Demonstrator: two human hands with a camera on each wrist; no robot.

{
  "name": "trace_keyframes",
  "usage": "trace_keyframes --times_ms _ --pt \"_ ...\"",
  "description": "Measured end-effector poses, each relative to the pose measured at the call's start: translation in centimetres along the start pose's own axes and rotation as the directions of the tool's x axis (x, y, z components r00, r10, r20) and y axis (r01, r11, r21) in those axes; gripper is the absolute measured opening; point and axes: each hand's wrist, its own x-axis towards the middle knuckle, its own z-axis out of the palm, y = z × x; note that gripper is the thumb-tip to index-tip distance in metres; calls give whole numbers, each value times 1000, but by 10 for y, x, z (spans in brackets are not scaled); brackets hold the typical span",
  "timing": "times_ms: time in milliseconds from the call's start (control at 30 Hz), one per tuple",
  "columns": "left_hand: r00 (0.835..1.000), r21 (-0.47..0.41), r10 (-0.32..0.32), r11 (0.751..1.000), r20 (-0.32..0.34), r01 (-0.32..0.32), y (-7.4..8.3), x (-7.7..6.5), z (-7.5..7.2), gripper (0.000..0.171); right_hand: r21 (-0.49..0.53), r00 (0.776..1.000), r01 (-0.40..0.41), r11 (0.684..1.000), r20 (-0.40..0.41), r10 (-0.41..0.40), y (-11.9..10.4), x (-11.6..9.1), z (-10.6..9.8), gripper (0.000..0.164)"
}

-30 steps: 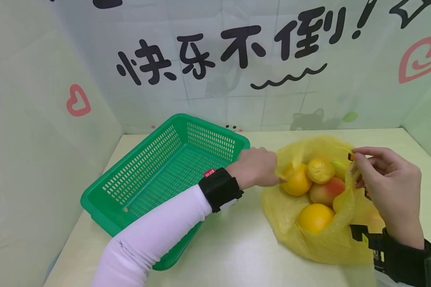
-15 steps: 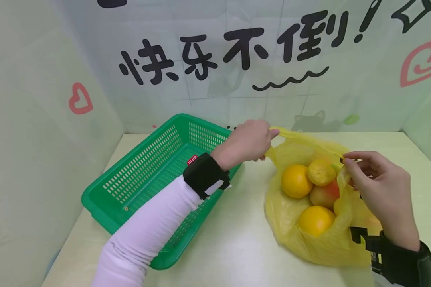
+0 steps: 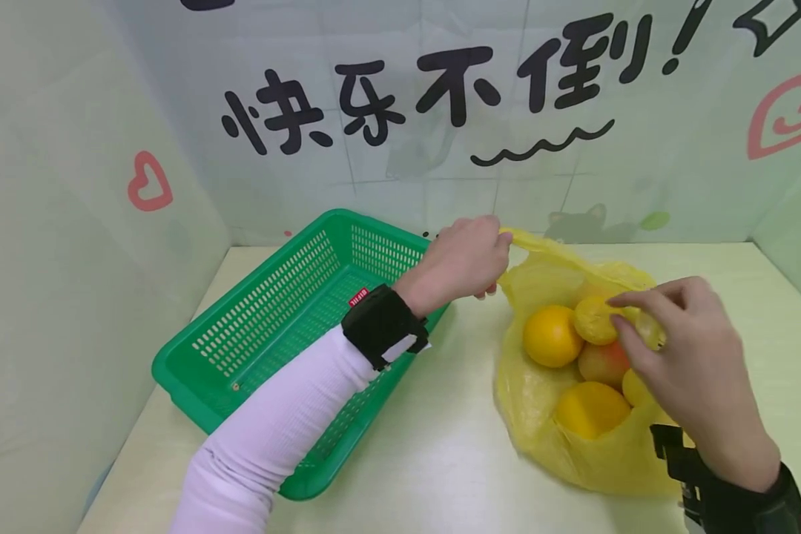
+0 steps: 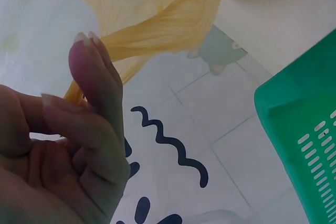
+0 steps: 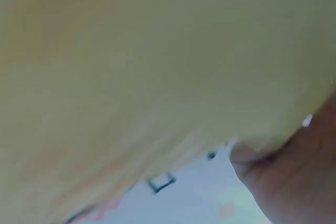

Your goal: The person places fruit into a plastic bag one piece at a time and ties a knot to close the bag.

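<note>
In the head view my left hand (image 3: 470, 256) pinches the raised rim of a yellow plastic bag (image 3: 534, 452) at its far left. The left wrist view shows the bag's film (image 4: 163, 30) running from between thumb and fingers of that hand. Inside the open bag lie an orange (image 3: 551, 336), another round orange-coloured fruit (image 3: 590, 411), a small yellow fruit (image 3: 594, 320) and a red-and-yellow fruit (image 3: 601, 363). My right hand (image 3: 697, 363) hovers over the bag's right side, thumb and index finger apart beside the small yellow fruit. In the right wrist view blurred yellow film hides most of the scene.
A green perforated plastic basket (image 3: 307, 259) stands slantwise on the pale table (image 3: 434, 445), left of the bag and partly beneath my left forearm. A printed cloth wall (image 3: 400, 200) closes off the back, and others stand at both sides.
My left hand has moved up and away, drawing the bag's rim with it. My right hand has let go of the bag's right edge and shifted left over the fruit.
</note>
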Motion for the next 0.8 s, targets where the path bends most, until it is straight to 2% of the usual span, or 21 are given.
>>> trace_keyframes --times_ms 33,100,167,233,333,467,533,600,633,700,800 --pt "1000 7 -1 1000 0 1 0 0 0 31 -12 997 58 998 54 -57 -6 -1 3 23" --pt "1000 13 -7 1000 5 7 1 -1 0 31 -7 973 164 987 166 -160 -15 -3 14 21" --pt "1000 20 -13 1000 13 12 1 -1 0 32 12 930 230 973 291 -223 -23 -6 27 18" --pt "1000 31 -13 999 21 12 2 -2 0 33 26 880 249 968 410 -238 -28 -10 38 17" --pt "1000 50 -1 999 28 0 1 -2 0 34 12 788 197 980 593 -165 -30 -15 48 14" --pt "999 58 -14 998 29 12 -1 -3 -1 32 -68 651 100 993 759 -14 -29 -20 52 15" --pt "999 53 -31 998 23 29 -2 -4 -2 31 -92 601 85 992 799 22 -30 -22 54 18" --pt "999 46 -45 998 20 44 -4 -5 -3 29 -99 564 86 991 825 34 -33 -24 56 21" --pt "999 43 -46 998 19 45 -4 -5 -3 30 -100 555 91 991 831 33 -33 -26 57 23" --pt "999 37 -38 999 20 38 -5 -5 -3 31 -97 559 109 989 829 19 -34 -28 58 29" --pt "999 34 -28 999 28 27 -4 -5 -3 31 -79 604 139 987 796 -21 -29 -30 56 34"
